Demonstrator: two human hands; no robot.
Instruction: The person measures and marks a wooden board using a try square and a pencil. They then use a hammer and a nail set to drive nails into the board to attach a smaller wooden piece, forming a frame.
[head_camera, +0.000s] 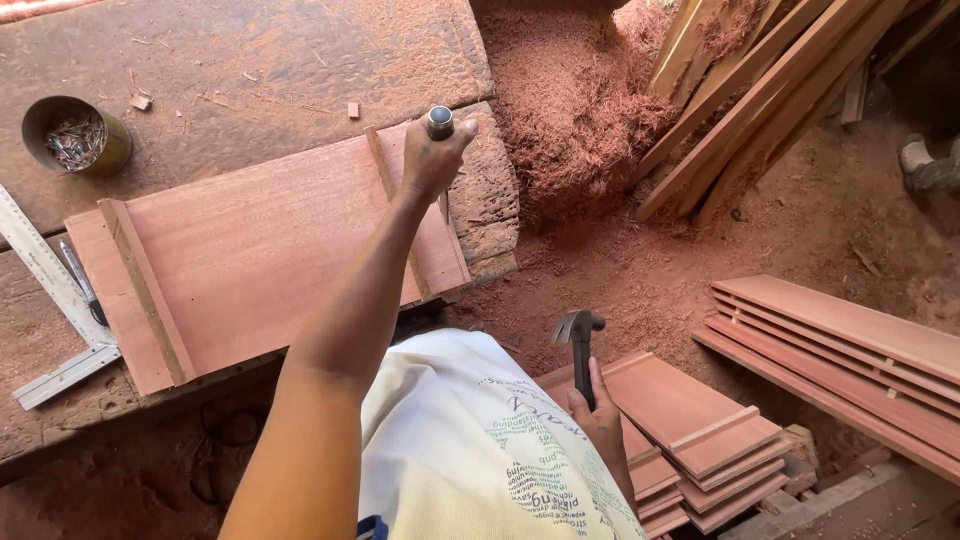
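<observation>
Panel middle lies open between its two battens.

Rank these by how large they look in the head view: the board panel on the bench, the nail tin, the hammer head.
1. Board panel
2. Nail tin
3. Hammer head, though it sits nearer the camera, so its rank against the tin is unsure.

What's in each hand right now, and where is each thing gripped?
The right hand holds a claw hammer low on its handle. The left hand wraps a dark cylindrical tool just below its top end, over the wooden panel.
</observation>
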